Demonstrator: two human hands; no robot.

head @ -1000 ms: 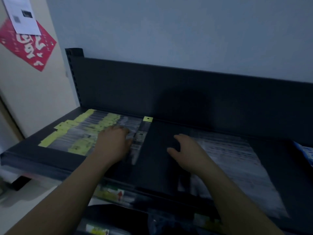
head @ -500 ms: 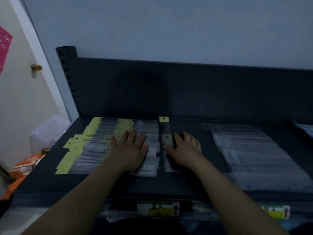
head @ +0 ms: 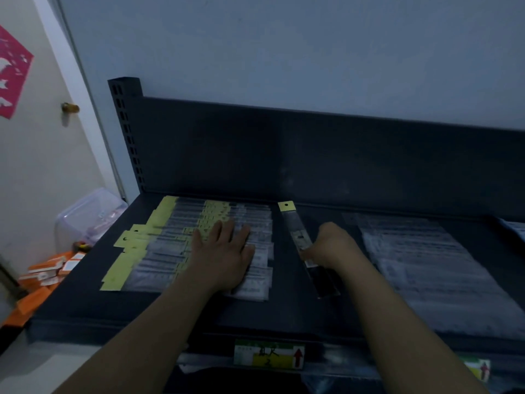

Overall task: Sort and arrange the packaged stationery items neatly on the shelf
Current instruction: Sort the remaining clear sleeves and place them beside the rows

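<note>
Resting where, the left hand (head: 224,251)?

Flat on a spread of clear packets with yellow header cards (head: 159,245), at the left of the dark shelf (head: 170,311). Its fingers are straight and a little apart, palm down. It grips nothing.

And the right hand (head: 332,245)?

Near the left one but apart from it. Its fingers are curled under and the thumb closes against them, pinching a long narrow packet (head: 297,231) about its middle.

How does that packet lie?

Lengthwise, front to back, alone in the bare strip between the two spreads. Its yellow tab with a punched hole points at the back panel (head: 312,155), and the near end runs past the wrist toward the front edge. I cannot tell whether it is lifted or lies on the shelf.

What is to the right?

Overlapping clear sleeves (head: 426,260), too blurred to say what they hold.

Anything else?

A price label (head: 268,355) with a red arrow sits on the front edge. Left of the shelf, lower down, are a clear plastic tub (head: 88,214) and some orange boxes (head: 48,268). Behind them is a door with a brass knob (head: 70,108) and a pink paper cutout (head: 11,72).
</note>
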